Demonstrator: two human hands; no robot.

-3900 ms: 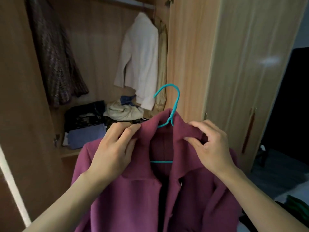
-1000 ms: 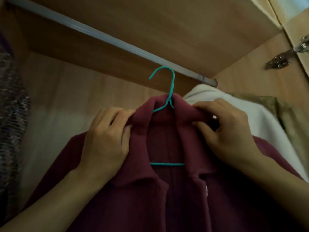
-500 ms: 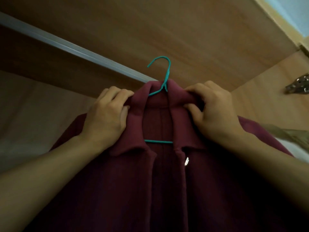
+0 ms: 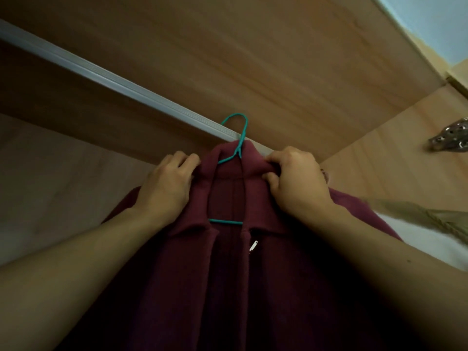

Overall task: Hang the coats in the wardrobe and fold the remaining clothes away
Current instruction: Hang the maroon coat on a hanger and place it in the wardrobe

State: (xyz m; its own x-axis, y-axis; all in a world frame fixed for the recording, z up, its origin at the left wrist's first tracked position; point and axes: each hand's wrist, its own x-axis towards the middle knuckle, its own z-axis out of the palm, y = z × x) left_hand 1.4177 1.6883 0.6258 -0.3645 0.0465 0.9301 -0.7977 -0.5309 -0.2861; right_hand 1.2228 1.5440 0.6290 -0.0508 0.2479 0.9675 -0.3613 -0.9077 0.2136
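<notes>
We are holding the maroon coat (image 4: 228, 274) up under the wardrobe rail (image 4: 121, 83), our left hand (image 4: 167, 188) and right hand (image 4: 298, 183) each pinching its collar with curled fingers (the teal hanger (image 4: 239, 138) hook is overlapping the rail).

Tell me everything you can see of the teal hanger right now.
The hanger is thin teal wire, seemingly coated. Its hook curves up in front of the wardrobe rail; whether it has caught on the rail cannot be told. The twisted neck comes out of the collar of the maroon coat, and a short piece of the bottom bar shows in the open neckline. The rest is hidden inside the coat. The left hand and right hand grip the collar on either side of the neck, not the wire.
</notes>
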